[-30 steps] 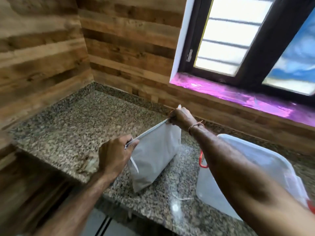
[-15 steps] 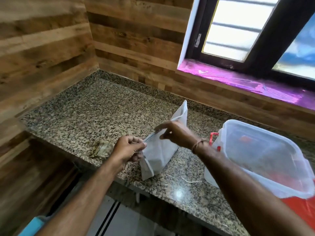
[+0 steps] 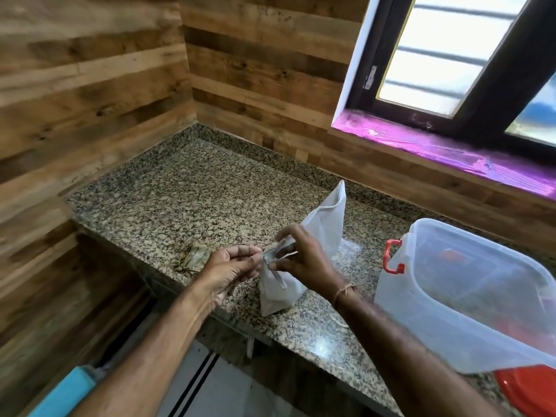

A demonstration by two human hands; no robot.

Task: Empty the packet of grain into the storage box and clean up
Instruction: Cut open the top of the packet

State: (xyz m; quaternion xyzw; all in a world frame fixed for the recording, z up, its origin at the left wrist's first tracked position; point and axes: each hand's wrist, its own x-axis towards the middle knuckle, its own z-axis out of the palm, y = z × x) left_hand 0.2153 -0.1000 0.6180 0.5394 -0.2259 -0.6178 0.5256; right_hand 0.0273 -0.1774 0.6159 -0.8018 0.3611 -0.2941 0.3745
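A white grain packet (image 3: 323, 227) stands tilted on the granite counter (image 3: 192, 200), its far top corner pointing up. My left hand (image 3: 231, 267) pinches the near top corner of the packet. My right hand (image 3: 304, 257) pinches the same top edge just beside it, fingers curled over the seam. A thin strip hangs down from that corner. The clear storage box (image 3: 469, 296) with a red latch (image 3: 392, 257) stands open on the counter to the right of the packet.
A small crumpled brownish scrap (image 3: 192, 257) lies on the counter left of my left hand. A red lid (image 3: 529, 389) shows at the lower right under the box. Wooden walls close the left and back; a window sill (image 3: 451, 152) runs behind.
My right hand has slid along the packet's top edge from the far corner to the near one, meeting my left hand. The view has tilted down and the far corner now stands free.
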